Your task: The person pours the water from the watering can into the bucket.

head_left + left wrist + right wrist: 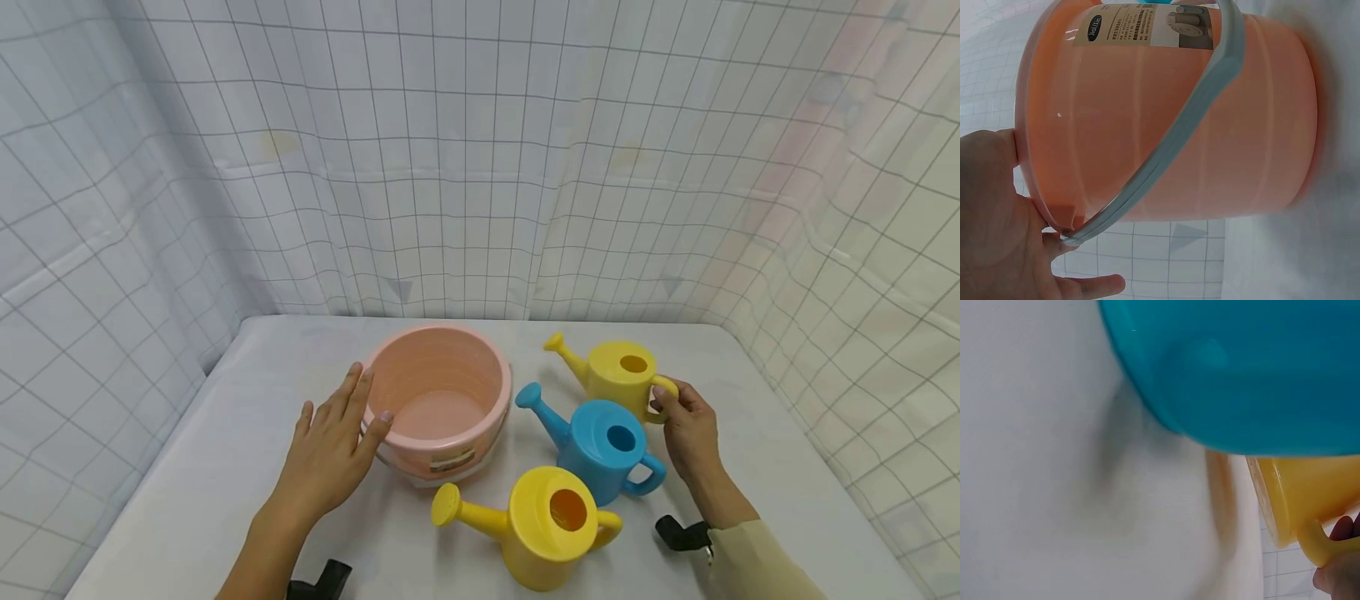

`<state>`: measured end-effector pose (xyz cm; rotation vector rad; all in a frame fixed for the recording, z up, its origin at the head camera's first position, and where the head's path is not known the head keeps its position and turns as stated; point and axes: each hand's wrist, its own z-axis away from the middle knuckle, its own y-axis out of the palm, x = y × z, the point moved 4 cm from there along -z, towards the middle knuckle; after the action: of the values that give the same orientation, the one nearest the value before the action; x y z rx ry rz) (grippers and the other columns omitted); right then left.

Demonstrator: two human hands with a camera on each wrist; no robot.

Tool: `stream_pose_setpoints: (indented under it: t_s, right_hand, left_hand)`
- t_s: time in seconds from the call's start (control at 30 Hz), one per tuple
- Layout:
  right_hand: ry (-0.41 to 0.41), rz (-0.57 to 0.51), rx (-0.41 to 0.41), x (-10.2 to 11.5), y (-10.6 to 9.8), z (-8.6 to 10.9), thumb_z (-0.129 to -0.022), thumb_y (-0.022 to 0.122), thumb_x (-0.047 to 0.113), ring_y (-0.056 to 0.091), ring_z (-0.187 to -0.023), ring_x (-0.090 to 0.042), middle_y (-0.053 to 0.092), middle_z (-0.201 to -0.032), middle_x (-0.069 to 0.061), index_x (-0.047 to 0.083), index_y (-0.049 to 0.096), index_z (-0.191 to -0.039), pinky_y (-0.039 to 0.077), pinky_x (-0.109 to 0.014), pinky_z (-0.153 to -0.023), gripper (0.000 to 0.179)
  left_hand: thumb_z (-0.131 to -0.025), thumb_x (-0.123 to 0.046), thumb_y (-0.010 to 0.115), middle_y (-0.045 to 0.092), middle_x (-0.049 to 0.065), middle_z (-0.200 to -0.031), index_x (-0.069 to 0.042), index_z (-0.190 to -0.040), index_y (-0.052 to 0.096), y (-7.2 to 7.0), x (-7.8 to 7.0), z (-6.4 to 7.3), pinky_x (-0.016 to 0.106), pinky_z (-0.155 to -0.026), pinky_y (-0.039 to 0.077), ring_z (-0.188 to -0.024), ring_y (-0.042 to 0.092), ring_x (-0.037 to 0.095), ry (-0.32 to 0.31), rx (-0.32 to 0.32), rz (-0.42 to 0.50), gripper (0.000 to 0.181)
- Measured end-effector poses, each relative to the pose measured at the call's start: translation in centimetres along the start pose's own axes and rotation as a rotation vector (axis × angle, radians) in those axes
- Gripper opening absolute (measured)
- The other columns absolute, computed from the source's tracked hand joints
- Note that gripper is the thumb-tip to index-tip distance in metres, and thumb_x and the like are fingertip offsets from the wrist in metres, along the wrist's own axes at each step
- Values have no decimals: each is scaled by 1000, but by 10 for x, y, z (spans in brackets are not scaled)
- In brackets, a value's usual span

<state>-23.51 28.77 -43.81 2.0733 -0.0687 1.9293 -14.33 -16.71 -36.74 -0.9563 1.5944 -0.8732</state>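
My left hand (326, 458) lies against the left rim of a pink bucket (497, 427), fingers spread and mostly straight. The left wrist view shows the bucket's ribbed wall (1104, 100), its paper label (1141, 26) and its grey carrying handle (1154, 165) hanging down the side. At the far right, my right hand (692, 433) pinches the handle of a yellow watering can (609, 379), whose spout points left. Just in front of that can is a blue watering can (588, 458); it covers part of the yellow one in the right wrist view.
Closest to me, a second yellow watering can (525, 537) stands with its spout toward the bucket. All of this is on a white-covered table (225, 450). White grid-patterned curtains (465, 192) hang behind and on both sides. Black camera mounts (681, 533) sit by the wrists.
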Motion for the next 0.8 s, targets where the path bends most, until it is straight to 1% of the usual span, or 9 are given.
stream_pose_setpoints:
  t_s: [0.3,0.43,0.57,0.67,0.8]
  right_hand:
    - [-43,-60,16,21,2,-1,-90,63,15,54,-84,-13,56,-96,2,8,66,-103,52,-20,-84,14]
    - [-68,-83,16,33,4,-1,-91,62,12,54,-84,-14,56,-94,2,8,66,-100,51,-19,-84,11]
    - [-86,-134,20,46,6,0,-90,62,8,55,-82,-13,56,-94,0,8,67,-97,52,-18,-83,9]
    - [-102,-162,25,57,9,1,-89,63,8,55,-81,-14,56,-94,-1,8,68,-97,52,-17,-83,9]
    - [-126,-166,44,68,13,2,-88,65,10,55,-83,-14,56,-96,-1,5,67,-98,52,-17,-84,11]
  left_hand:
    - [-99,-54,28,7,3,-161,-24,-154,6,0,0,0,68,-110,8,-139,28,41,4,-2,2,66]
    - [-99,-54,29,8,3,-161,-24,-154,6,0,0,0,68,-110,7,-139,28,41,4,-5,3,66]
    - [-99,-54,28,8,3,-161,-24,-154,6,0,0,0,68,-110,7,-139,28,41,3,-4,3,66]
    - [-99,-54,28,8,3,-161,-24,-154,6,1,0,0,68,-110,7,-139,28,41,2,-3,2,66]
    - [-99,-55,28,7,2,-161,-23,-154,6,0,0,0,68,-110,7,-139,28,41,2,-1,-1,67]
